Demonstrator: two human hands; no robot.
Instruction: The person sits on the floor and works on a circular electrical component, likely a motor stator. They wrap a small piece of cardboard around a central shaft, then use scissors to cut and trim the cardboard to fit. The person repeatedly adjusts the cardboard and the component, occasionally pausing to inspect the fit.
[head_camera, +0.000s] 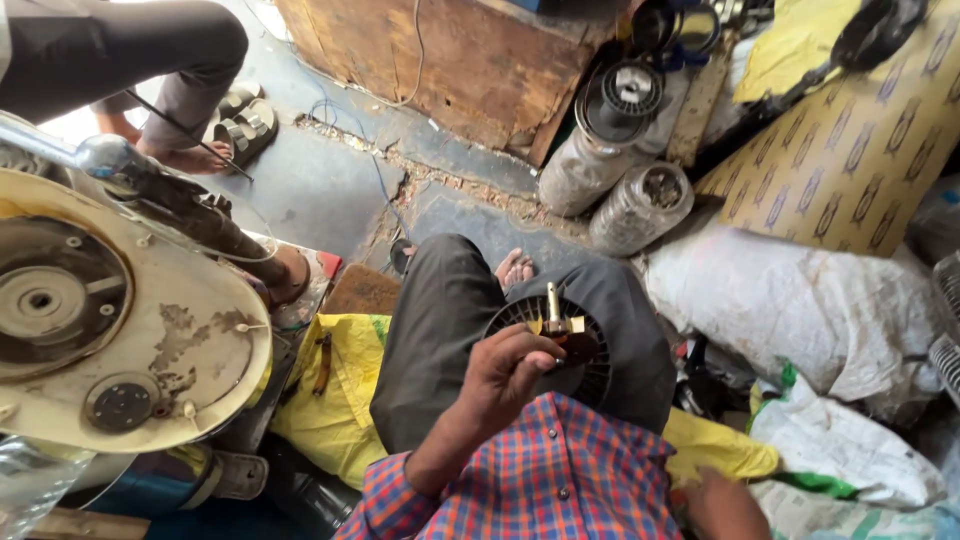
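My left hand (508, 372) is raised over my lap and grips a round black ribbed motor part (600, 375) with a brass shaft (551, 300) sticking up from its middle. The fingers curl over its near rim, next to a small brown and yellow piece (572, 335) at the hub. The part rests against my grey trouser knee (640, 300). My right hand (725, 505) is low at the bottom edge beside a yellow cloth (715, 445). Only its back shows, so its grip is hidden.
A cream round-disc machine (150, 330) with a metal handle (105, 155) fills the left. Another person's leg (120, 60) and sandals (245, 125) are top left. A wooden box (470, 60), wound cylinders (640, 205), white sacks (800, 300) and a patterned yellow board (850, 150) crowd the right.
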